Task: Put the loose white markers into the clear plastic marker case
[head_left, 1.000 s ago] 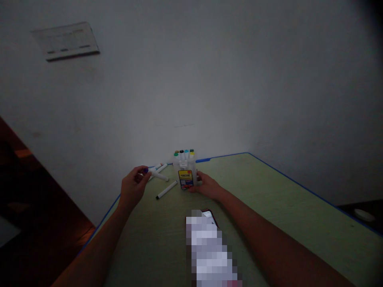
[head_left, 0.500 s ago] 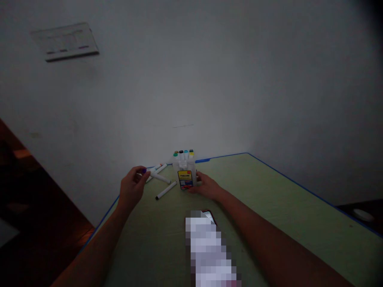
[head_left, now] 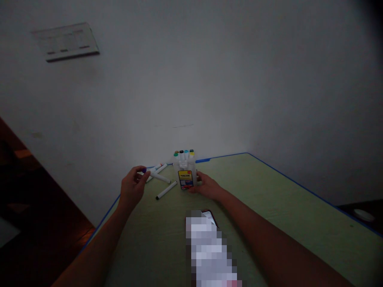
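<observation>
A clear marker box [head_left: 186,175] with a yellow label stands upright near the far edge of a green table [head_left: 269,207]. Several markers with coloured caps stick out of its top. My right hand [head_left: 206,185] is wrapped round the box's right side. My left hand [head_left: 133,185] pinches a white marker with a purple cap [head_left: 145,170], lifted a little off the table. Loose white markers [head_left: 165,191] lie between the two hands.
A phone [head_left: 208,216] lies on the table in front of me, partly behind a pixelated patch. The blue-edged table meets a white wall at its far side. A dark wooden floor lies to the left. A switch plate [head_left: 66,41] hangs high on the wall.
My left hand has drawn the purple-capped marker slightly left and down. The right hand and box have barely shifted.
</observation>
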`<action>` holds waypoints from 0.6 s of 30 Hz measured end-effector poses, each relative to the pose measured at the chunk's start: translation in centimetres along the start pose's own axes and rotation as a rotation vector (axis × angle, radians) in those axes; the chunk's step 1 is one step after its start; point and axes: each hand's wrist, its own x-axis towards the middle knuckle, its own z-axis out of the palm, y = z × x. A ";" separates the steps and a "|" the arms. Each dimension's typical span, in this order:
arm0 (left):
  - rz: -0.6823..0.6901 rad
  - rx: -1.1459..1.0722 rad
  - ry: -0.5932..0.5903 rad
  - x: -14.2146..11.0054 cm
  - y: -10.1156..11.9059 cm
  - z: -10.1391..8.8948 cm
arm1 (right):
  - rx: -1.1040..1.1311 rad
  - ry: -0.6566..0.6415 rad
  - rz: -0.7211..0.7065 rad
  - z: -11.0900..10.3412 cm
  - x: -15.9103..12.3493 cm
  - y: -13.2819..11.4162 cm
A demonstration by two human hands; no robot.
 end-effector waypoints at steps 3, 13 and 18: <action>-0.002 0.012 -0.008 0.0 0.1 0.0 | -0.011 0.000 0.014 0.0 0.0 -0.1; 0.011 0.025 0.000 0.0 0.4 -0.1 | 0.047 -0.008 -0.015 0.1 0.1 0.2; 0.011 -0.008 -0.006 0.1 0.3 -0.1 | 0.022 -0.003 0.006 0.0 0.1 0.1</action>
